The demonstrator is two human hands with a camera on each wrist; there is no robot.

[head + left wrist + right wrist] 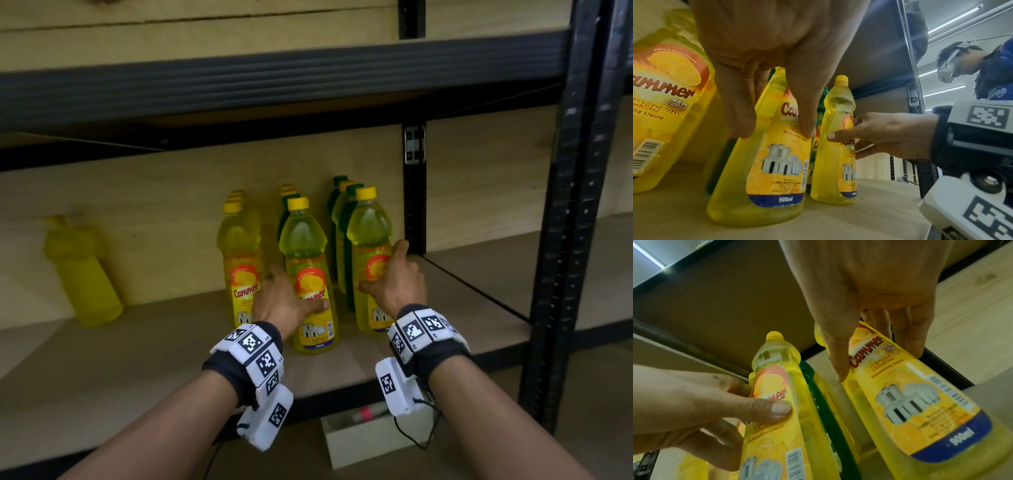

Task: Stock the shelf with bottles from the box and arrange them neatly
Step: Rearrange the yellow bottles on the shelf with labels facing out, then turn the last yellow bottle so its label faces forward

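Both hands hold yellow dish-soap bottles upright on the wooden shelf board (342, 370).

The left hand (284, 301) has its grip curled round the middle-row yellow plastic bottle with a yellow cap (310, 274), thumb on the label. The right hand (394, 281) has its grip wrapped round the right-row front yellow bottle (368, 236). Green and yellow bottles stand in rows behind them; a left-row yellow bottle (239, 260) stands beside.

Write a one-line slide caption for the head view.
Left hand and right hand each grip a front-row yellow dish-liquid bottle standing on the shelf.
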